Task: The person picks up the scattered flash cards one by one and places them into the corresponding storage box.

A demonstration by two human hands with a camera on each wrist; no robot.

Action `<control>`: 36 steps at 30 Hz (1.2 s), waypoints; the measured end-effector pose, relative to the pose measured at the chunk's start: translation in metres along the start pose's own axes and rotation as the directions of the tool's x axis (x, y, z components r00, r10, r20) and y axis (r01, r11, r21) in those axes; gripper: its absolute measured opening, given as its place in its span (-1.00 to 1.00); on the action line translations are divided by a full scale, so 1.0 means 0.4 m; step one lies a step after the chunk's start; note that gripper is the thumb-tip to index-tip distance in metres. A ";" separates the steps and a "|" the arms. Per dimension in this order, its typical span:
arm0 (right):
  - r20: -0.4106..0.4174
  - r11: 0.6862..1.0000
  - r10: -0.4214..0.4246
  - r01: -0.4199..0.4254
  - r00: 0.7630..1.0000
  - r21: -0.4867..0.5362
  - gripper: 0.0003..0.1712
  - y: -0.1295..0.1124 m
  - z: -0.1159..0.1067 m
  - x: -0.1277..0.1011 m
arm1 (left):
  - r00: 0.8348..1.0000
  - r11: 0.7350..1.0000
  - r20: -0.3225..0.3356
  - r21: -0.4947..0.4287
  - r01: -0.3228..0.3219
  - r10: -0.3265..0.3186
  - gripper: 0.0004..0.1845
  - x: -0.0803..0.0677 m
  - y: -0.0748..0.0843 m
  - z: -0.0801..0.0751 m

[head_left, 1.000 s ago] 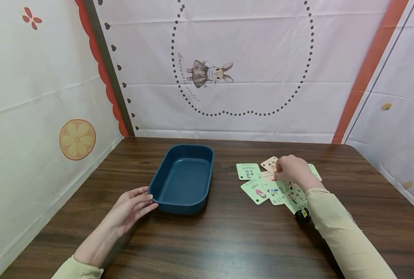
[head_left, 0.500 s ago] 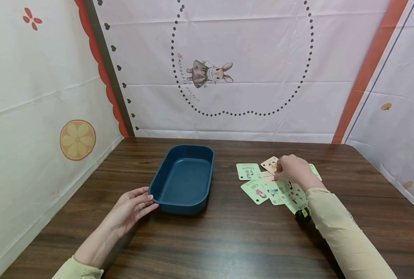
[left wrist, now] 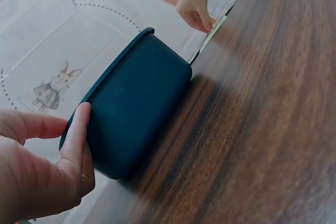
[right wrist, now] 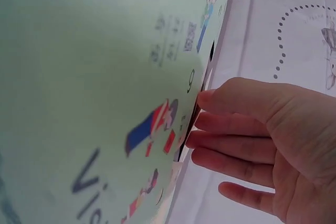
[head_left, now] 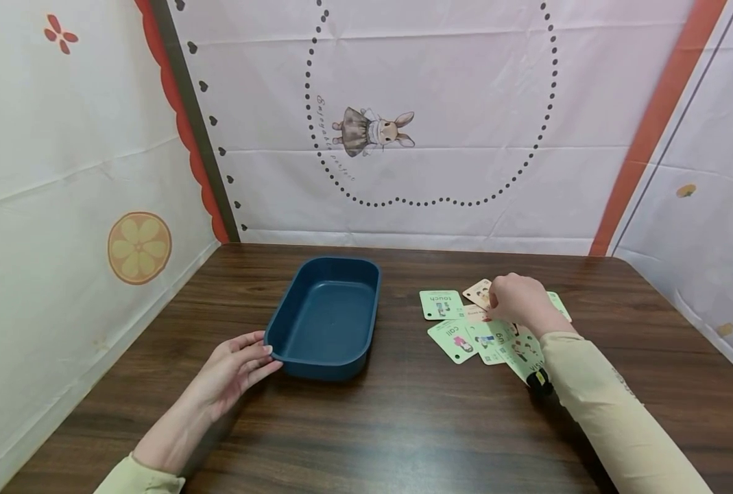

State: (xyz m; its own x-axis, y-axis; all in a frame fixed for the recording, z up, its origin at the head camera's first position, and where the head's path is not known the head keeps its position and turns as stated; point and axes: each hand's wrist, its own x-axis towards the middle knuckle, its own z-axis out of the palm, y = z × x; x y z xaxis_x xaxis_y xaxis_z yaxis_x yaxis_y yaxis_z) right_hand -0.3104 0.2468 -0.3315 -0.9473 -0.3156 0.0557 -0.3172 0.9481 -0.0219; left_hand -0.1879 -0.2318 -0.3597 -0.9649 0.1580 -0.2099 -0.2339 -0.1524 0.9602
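A dark blue plastic tray [head_left: 292, 346] stands empty on the brown wooden table [head_left: 403, 425], left of centre. My left hand [head_left: 236, 367] rests against the tray's near left corner, thumb [left wrist: 76, 135] flat on the outer wall. Several picture cards lie in a loose heap to the right, among them a green "touch" card [head_left: 441, 304], a green "call" card [head_left: 454, 339] and a peach card [head_left: 477, 291]. My right hand [head_left: 514, 298] sits over the heap. Its curled fingertips [right wrist: 202, 121] pinch the edge of one card. Which card it is stays hidden.
Printed fabric walls close in the table on the left [head_left: 64, 206], back [head_left: 434, 103] and right [head_left: 712, 206]. A black wrist camera [head_left: 539, 379] sits under my right sleeve, above the near cards.
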 end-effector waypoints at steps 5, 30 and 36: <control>-0.012 0.999 -0.009 0.008 1.000 -0.032 -0.78 -0.004 0.001 0.000 | 1.000 1.000 0.002 -0.004 -0.004 0.004 -0.35 -0.001 0.000 0.000; -0.224 0.994 0.005 -0.029 0.975 -0.106 -0.69 0.017 -0.068 -0.003 | 1.000 1.000 0.010 -0.012 -0.006 0.007 -0.37 -0.006 -0.003 0.000; -0.289 0.991 0.018 -0.055 0.957 -0.121 -0.64 0.031 -0.063 0.002 | 1.000 1.000 0.004 -0.009 -0.005 0.005 -0.36 -0.007 -0.001 0.000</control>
State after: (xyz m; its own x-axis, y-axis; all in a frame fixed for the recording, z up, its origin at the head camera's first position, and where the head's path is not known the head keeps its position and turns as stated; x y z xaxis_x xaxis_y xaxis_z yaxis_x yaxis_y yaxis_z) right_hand -0.3138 0.2591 -0.3065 -0.8989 -0.2742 0.3417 -0.2566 0.9617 0.0965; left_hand -0.1850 -0.2320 -0.3597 -0.9655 0.1612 -0.2047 -0.2305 -0.1624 0.9594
